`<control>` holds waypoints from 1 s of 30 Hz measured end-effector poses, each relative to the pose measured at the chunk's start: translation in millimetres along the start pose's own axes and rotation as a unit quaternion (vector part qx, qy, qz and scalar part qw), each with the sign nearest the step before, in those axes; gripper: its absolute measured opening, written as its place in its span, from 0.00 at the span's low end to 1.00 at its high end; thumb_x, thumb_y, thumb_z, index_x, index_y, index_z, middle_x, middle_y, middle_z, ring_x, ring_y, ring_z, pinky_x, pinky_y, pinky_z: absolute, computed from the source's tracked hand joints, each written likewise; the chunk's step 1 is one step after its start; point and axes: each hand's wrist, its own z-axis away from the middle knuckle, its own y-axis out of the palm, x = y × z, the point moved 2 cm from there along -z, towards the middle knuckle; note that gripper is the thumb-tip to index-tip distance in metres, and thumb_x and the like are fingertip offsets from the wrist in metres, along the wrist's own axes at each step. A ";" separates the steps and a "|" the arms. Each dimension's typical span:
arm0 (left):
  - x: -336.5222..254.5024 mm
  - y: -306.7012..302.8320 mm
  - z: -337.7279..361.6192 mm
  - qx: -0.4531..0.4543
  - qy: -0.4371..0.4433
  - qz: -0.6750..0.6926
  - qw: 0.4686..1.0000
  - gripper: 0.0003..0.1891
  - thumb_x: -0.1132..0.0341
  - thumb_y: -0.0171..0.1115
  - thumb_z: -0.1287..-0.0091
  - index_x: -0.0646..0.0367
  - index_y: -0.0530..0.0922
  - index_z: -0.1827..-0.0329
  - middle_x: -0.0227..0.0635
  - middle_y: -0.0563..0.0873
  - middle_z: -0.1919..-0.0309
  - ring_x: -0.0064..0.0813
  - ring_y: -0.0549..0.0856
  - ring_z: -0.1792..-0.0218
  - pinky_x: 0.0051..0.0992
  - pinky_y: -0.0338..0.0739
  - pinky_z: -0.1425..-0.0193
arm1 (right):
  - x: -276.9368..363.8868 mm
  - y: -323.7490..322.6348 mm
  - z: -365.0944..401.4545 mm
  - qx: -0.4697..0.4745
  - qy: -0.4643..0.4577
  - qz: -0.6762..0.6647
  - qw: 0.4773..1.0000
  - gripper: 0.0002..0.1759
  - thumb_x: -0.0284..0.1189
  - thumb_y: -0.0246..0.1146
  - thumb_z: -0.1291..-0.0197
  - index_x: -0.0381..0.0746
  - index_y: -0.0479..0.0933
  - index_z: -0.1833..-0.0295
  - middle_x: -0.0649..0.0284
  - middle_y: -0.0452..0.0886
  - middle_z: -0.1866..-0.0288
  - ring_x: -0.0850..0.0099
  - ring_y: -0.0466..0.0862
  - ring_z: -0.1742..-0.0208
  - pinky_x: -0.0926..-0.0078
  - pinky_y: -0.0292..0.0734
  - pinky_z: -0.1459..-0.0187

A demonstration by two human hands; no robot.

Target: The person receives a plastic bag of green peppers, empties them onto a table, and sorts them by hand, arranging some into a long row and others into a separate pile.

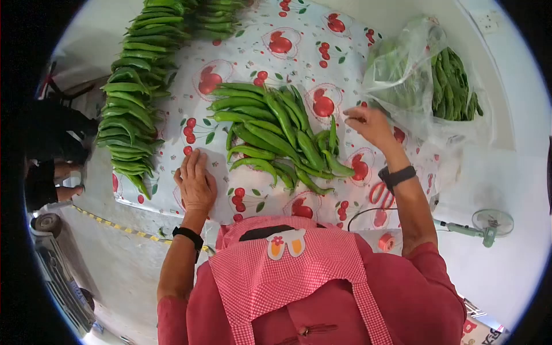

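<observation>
A loose pile of long green chili peppers [267, 129] lies in the middle of the table, some lying crosswise over others. My left hand [196, 179] rests flat on the patterned tablecloth just left of the pile, fingers stretched out and holding nothing. Over the cloth right of the pile is my right hand [371, 125], its fingers loosely bent with a small gap at the tips. I see nothing between them. The nearest pepper to it stands up at the pile's right edge.
A long row of stacked green peppers [129, 98] runs along the left edge, with another stack behind. A clear plastic bag [402, 66] of peppers sits at the back right. Red-handled scissors [380, 195], red tape [390, 241] and a fan [491, 224] are at right. Another person is at far left.
</observation>
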 end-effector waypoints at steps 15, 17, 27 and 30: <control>1.6 4.8 -0.7 -0.006 -0.003 -0.002 1.000 0.25 0.69 0.54 0.41 0.53 0.70 0.37 0.35 0.72 0.34 0.40 0.68 0.32 0.49 0.56 0.33 | -30.4 65.8 41.1 -0.105 0.034 0.045 0.993 0.33 0.35 0.71 0.58 0.41 0.74 0.42 0.52 0.83 0.65 0.55 0.84 0.62 0.63 0.78 0.59; 2.9 4.5 0.5 -0.003 -0.003 -0.003 1.000 0.25 0.69 0.54 0.40 0.53 0.70 0.37 0.35 0.72 0.34 0.40 0.68 0.32 0.49 0.56 0.33 | -38.3 63.1 38.6 -0.115 0.026 -0.054 0.992 0.32 0.34 0.71 0.54 0.41 0.74 0.40 0.52 0.83 0.64 0.57 0.83 0.63 0.65 0.77 0.58; -1.1 1.2 -1.2 0.017 -0.020 -0.006 1.000 0.24 0.70 0.53 0.40 0.54 0.71 0.38 0.35 0.71 0.34 0.38 0.67 0.31 0.47 0.55 0.30 | -31.8 45.1 58.7 -0.213 0.035 0.038 0.976 0.42 0.37 0.73 0.52 0.42 0.63 0.31 0.49 0.77 0.50 0.56 0.79 0.49 0.63 0.75 0.49; 0.8 2.7 0.4 0.001 -0.011 0.000 1.000 0.24 0.69 0.55 0.41 0.52 0.71 0.38 0.34 0.72 0.34 0.39 0.68 0.32 0.48 0.57 0.32 | -21.4 55.7 85.3 -0.172 0.096 0.109 0.974 0.34 0.34 0.72 0.53 0.40 0.69 0.39 0.50 0.78 0.51 0.55 0.78 0.46 0.62 0.75 0.49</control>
